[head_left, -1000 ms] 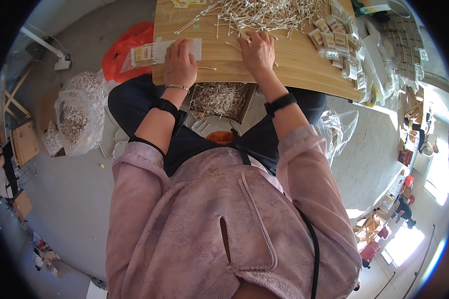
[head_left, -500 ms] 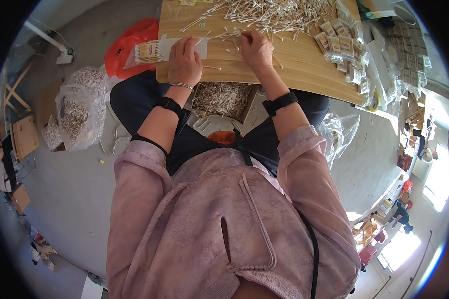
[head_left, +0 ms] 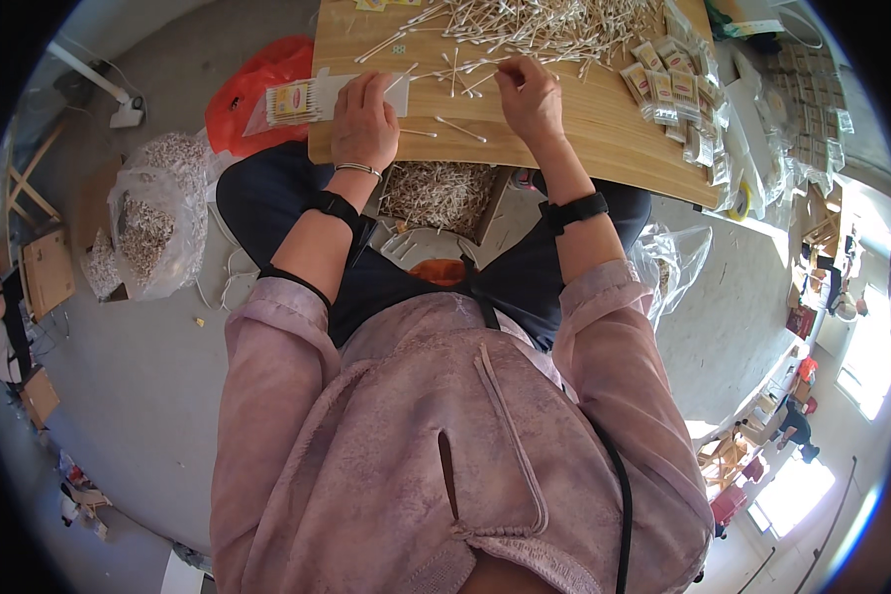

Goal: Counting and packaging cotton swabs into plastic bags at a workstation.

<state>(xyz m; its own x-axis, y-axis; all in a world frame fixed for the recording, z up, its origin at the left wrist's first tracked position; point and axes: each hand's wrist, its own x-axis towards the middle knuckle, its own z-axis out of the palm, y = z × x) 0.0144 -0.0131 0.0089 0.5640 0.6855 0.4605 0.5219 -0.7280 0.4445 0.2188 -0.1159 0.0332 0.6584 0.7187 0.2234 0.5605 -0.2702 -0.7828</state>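
At the table's near left, my left hand rests with bent, closed fingers on a white card. A cotton swab lies beside its thumb side; what its fingers grip is hidden. Left of it, a clear bag with a row of cotton swabs and a yellow label lies at the card's end. My right hand hovers at the near side of the swab heap, thumb and fingers pinched together. A swab's end sits close to its fingertips; I cannot tell whether it is held. Another loose swab lies between the hands.
A large heap of cotton swabs covers the table's far part. Filled packets pile up at the right. Below the table edge stands a box of swabs. A red bag and a clear sack are at the left.
My right hand has shifted to the right and slightly away from the left hand. A loose swab now shows on the table between the hands. My left hand stays nearly in place.
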